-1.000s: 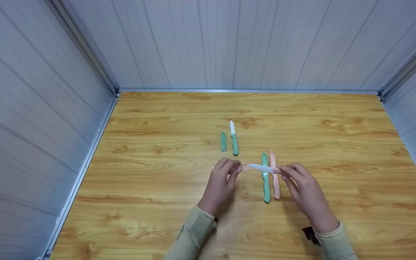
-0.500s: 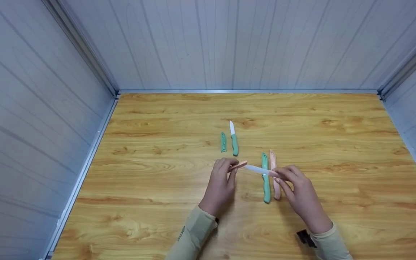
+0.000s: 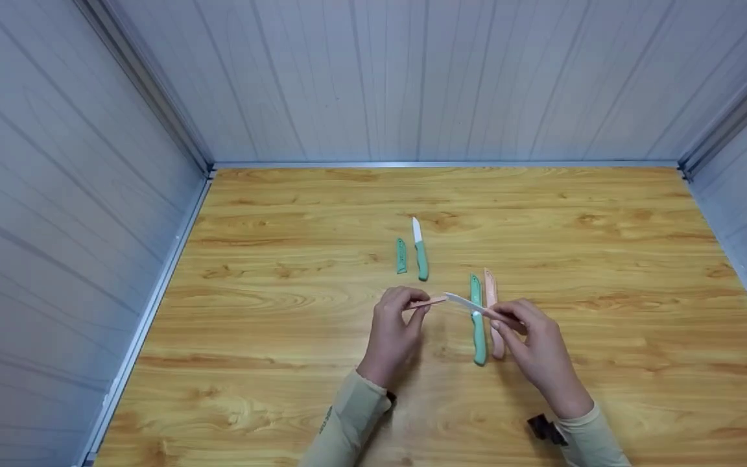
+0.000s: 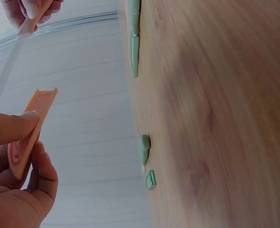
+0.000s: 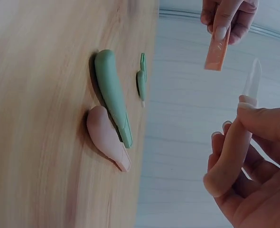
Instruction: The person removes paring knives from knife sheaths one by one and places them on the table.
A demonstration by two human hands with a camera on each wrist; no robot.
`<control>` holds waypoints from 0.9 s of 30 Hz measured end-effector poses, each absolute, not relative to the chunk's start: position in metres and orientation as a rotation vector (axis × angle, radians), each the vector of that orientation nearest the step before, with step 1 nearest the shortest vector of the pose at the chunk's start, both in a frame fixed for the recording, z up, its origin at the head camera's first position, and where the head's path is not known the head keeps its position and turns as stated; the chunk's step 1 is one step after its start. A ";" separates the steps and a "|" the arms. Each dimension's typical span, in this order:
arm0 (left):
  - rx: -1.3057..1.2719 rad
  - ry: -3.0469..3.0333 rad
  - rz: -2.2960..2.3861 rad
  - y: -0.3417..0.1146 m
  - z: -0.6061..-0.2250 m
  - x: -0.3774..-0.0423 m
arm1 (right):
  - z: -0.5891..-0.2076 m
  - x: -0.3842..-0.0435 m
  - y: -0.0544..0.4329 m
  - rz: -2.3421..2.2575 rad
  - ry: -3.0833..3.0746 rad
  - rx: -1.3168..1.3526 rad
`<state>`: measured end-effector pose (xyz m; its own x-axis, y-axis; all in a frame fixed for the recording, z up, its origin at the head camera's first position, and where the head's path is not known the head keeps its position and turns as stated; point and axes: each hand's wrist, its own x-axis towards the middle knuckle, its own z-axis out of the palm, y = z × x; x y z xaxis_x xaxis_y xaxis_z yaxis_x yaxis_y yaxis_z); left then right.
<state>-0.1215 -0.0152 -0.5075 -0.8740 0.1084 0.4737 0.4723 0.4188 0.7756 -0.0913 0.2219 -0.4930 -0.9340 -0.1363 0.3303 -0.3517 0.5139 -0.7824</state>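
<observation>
With my left hand (image 3: 391,334) I pinch a pink sheath (image 4: 41,105) between thumb and fingers; with my right hand (image 3: 550,357) I grip an unsheathed pink knife (image 5: 231,148) by its handle. Both are held up between my hands, the blade pointing left toward the sheath's mouth, outside it. Beyond the blade, a sheathed green knife (image 3: 479,340) lies on the table (image 3: 250,311), a sheathed pink one (image 3: 490,285) just right. Farther left lie a bare green knife (image 3: 421,259) and green sheath (image 3: 401,256).

Head view: pink curved knife handle (image 3: 493,316) partly covered by right hand (image 3: 545,347); narrow green sheath (image 3: 401,256), its markings too small to read; beige left sleeve (image 3: 345,421) cropped below.
</observation>
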 end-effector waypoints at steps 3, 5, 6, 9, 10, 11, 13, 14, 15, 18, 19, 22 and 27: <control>-0.517 -2.286 -1.503 -0.015 -0.508 -0.122 | -0.493 -0.091 0.222 1.351 -2.538 0.400; -0.524 -2.272 -1.537 -0.015 -0.508 -0.123 | -0.493 -0.092 0.222 1.326 -2.555 0.383; -0.525 -2.268 -1.545 -0.015 -0.508 -0.123 | -0.493 -0.092 0.222 1.324 -2.564 0.374; -0.533 -2.268 -1.553 -0.015 -0.508 -0.123 | -0.492 -0.093 0.221 1.351 -2.590 0.333; -0.540 -2.269 -1.551 -0.014 -0.509 -0.123 | -0.492 -0.093 0.220 1.364 -2.596 0.323; -0.550 -2.272 -1.549 -0.014 -0.509 -0.123 | -0.492 -0.093 0.220 1.373 -2.602 0.315; -0.578 -2.282 -1.552 -0.014 -0.509 -0.123 | -0.491 -0.093 0.219 1.389 -2.608 0.304; -0.591 -2.288 -1.564 -0.013 -0.510 -0.123 | -0.491 -0.093 0.219 1.394 -2.610 0.302; -0.601 -2.293 -1.573 -0.013 -0.510 -0.123 | -0.491 -0.093 0.218 1.400 -2.609 0.301; -0.612 -2.304 -1.635 -0.013 -0.511 -0.123 | -0.491 -0.094 0.217 1.417 -2.604 0.305; -0.607 -2.302 -1.664 -0.012 -0.511 -0.123 | -0.491 -0.094 0.216 1.425 -2.601 0.307; -0.574 -2.297 -1.712 -0.012 -0.511 -0.123 | -0.492 -0.094 0.215 1.438 -2.584 0.315; -0.544 -2.266 -1.756 -0.011 -0.512 -0.124 | -0.494 -0.094 0.213 1.466 -2.557 0.329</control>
